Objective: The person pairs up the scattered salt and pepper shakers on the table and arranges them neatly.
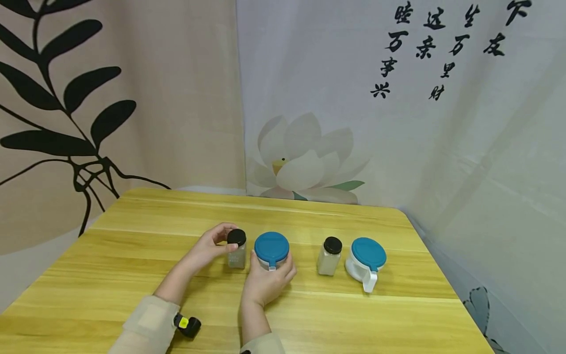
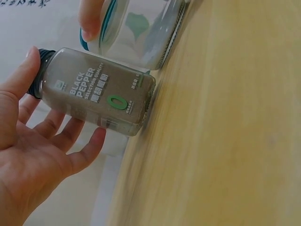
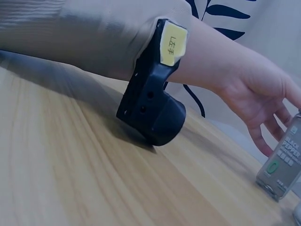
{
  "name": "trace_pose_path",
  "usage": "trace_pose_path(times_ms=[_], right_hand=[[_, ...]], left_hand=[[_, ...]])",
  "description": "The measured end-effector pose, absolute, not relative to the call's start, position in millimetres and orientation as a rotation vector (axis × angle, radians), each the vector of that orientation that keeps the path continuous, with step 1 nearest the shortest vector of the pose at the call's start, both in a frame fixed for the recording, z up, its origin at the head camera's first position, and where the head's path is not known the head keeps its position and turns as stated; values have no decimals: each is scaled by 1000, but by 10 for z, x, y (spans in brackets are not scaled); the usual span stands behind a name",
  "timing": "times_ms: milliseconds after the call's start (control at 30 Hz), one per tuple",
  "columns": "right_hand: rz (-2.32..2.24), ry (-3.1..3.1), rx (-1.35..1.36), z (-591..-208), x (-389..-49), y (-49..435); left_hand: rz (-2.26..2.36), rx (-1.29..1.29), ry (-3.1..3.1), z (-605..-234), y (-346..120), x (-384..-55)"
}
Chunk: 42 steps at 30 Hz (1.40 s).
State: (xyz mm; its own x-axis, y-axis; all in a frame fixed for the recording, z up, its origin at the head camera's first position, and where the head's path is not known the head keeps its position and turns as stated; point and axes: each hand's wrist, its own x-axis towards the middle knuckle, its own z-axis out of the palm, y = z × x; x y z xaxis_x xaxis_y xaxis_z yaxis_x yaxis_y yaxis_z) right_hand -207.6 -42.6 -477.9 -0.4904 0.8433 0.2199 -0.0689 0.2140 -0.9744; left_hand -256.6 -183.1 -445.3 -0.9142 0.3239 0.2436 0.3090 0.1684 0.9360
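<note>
My left hand (image 1: 211, 247) holds a glass black pepper bottle (image 2: 101, 92) by its black cap (image 1: 236, 237), thumb on the near side and fingers behind. The bottle stands upright on the table, and its printed label faces the left wrist camera. Close beside it, my right hand (image 1: 267, 282) grips a clear jar (image 2: 141, 35) with a blue lid (image 1: 271, 247), thumb at the left and fingers round the right side. The jar's handle is mostly hidden by that hand. In the right wrist view the left hand (image 3: 256, 92) and pepper bottle (image 3: 283, 162) show at the right edge.
To the right stand a second black-capped bottle (image 1: 329, 256) with pale contents and a white, blue-lidded jar (image 1: 369, 253) with its handle toward me. All sit on a wooden table (image 1: 380, 319). A black wrist camera (image 1: 189, 326) is strapped to the left forearm. Printed curtains hang behind.
</note>
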Motion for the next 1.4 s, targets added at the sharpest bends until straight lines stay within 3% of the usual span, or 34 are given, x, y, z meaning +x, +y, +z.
trace_pose_path(times_ms=[1400], right_hand=[[1447, -1700, -745, -4767, -2028, -440]], left_hand=[[1858, 628, 2388, -4466, -1861, -2567]])
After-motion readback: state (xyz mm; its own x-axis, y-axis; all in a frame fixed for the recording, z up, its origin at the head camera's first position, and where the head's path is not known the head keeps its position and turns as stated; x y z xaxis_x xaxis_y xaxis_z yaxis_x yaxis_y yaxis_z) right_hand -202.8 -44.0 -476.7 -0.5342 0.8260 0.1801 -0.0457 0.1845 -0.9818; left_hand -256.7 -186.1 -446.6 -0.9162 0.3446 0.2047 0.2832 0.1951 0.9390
